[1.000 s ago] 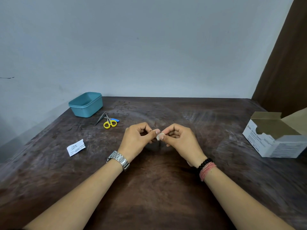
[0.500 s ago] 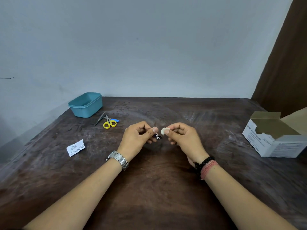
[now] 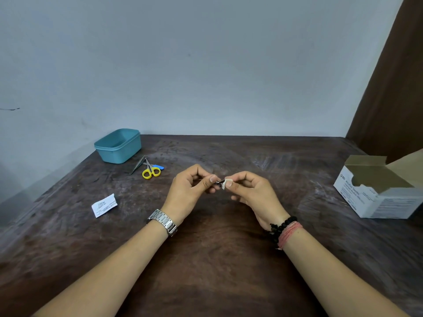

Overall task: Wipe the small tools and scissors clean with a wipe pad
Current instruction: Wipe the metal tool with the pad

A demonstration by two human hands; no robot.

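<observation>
My left hand [image 3: 191,187] pinches a small dark metal tool [image 3: 218,183] above the middle of the table; only its tip shows past my thumb. My right hand [image 3: 251,191] holds a small white wipe pad [image 3: 227,183] pressed against that tip. Yellow-handled scissors [image 3: 151,171] lie on the table at the back left, apart from both hands, with a grey metal tool [image 3: 137,165] on their left and a blue-handled tool [image 3: 158,167] on their right.
A teal plastic tub [image 3: 119,146] stands at the back left corner beside the wall. A torn white wrapper [image 3: 104,205] lies on the left. An opened cardboard box of swabs [image 3: 375,191] sits at the right edge. The table [image 3: 217,259] is dark wood.
My hands have risen slightly. The pad slid off the tool's tip a little to the right, so the dark metal tip now shows between my fingers.
</observation>
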